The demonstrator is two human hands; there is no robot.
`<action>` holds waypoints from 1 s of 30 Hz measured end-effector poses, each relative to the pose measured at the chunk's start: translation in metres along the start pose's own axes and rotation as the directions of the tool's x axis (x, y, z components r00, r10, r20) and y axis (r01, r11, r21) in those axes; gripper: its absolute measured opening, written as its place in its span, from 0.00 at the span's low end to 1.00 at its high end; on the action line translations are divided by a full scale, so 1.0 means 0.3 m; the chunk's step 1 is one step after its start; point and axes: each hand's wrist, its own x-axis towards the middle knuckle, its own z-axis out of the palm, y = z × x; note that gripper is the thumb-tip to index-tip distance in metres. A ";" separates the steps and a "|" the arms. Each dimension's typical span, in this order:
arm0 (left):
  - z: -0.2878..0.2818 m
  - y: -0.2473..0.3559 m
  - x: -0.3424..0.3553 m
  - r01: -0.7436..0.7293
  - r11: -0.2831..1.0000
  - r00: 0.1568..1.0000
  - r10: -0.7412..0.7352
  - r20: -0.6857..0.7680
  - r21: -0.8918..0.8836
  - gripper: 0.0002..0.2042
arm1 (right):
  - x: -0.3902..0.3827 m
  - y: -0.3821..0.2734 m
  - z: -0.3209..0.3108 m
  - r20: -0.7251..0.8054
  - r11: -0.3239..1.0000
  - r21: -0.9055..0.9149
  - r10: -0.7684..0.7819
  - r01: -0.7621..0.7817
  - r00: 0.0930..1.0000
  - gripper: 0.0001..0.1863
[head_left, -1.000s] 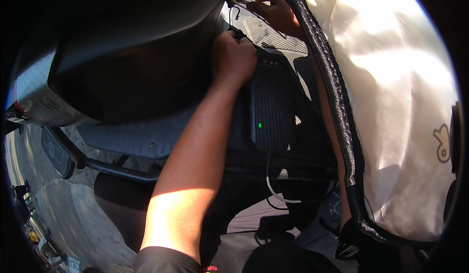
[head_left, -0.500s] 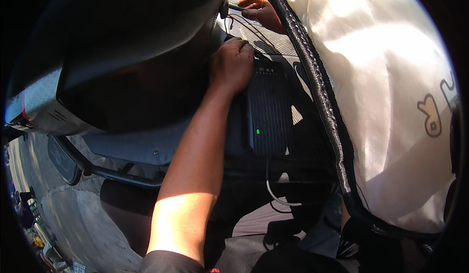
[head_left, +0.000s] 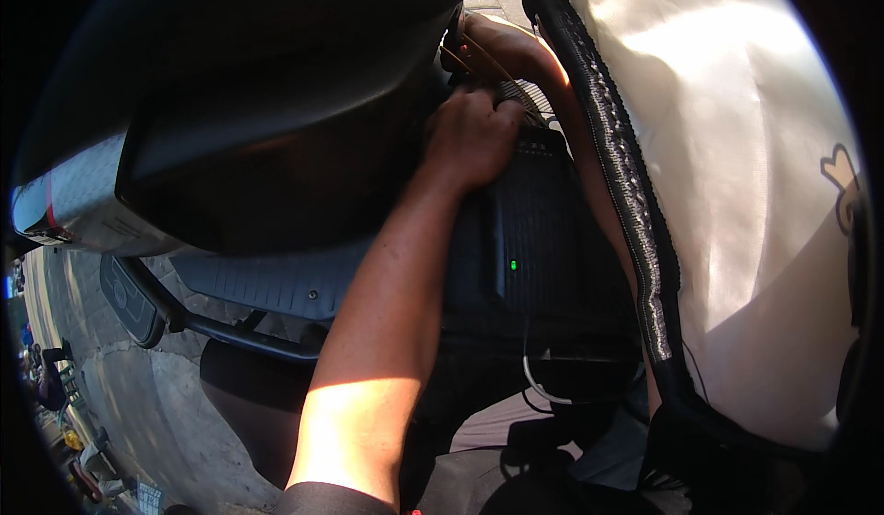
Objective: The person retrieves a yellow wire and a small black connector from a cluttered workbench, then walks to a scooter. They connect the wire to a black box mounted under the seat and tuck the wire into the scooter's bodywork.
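Observation:
My left hand [head_left: 474, 137] is closed at the top end of a black ribbed box [head_left: 543, 225], which looks like a battery charger. The fingers curl away from view, so what they grip is hidden. Just beyond it, my right hand [head_left: 493, 40] reaches in from the right behind the bag's edge, fingers bent toward the dark scooter body. Thin cables [head_left: 488, 59] cross in front of it, and its fingertips are in shadow. The box shows a small green light, and a grey cord [head_left: 529, 368] leaves its lower end.
A glossy dark scooter body [head_left: 267, 165] fills the left. Below it lies a ribbed footboard [head_left: 249, 285] with a black tube frame [head_left: 244, 335] and a side pedal [head_left: 129, 303]. On the right hangs a large white bag [head_left: 737, 193] with a black zipped edge [head_left: 626, 165]. Paving [head_left: 147, 404] shows at lower left.
My right hand has moved down and closer to my left hand, away from the grey rod-like piece it pinched. The view has shifted slightly; my left hand stays at the box's top.

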 end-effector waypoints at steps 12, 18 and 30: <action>-0.006 0.021 0.005 0.077 0.995 0.987 -0.085 0.139 0.066 0.27 | -0.044 -0.065 0.011 -0.101 0.954 0.299 0.018 0.013 0.995 0.06; 0.007 0.039 -0.006 0.096 0.995 0.995 -0.097 -0.026 -0.036 0.25 | -0.078 -0.011 -0.083 -0.104 0.974 0.212 0.101 -0.077 0.989 0.07; 0.001 0.045 -0.009 0.043 0.995 0.998 -0.047 -0.042 -0.088 0.20 | -0.338 0.006 -0.113 -0.301 0.992 0.100 -0.044 0.077 0.953 0.14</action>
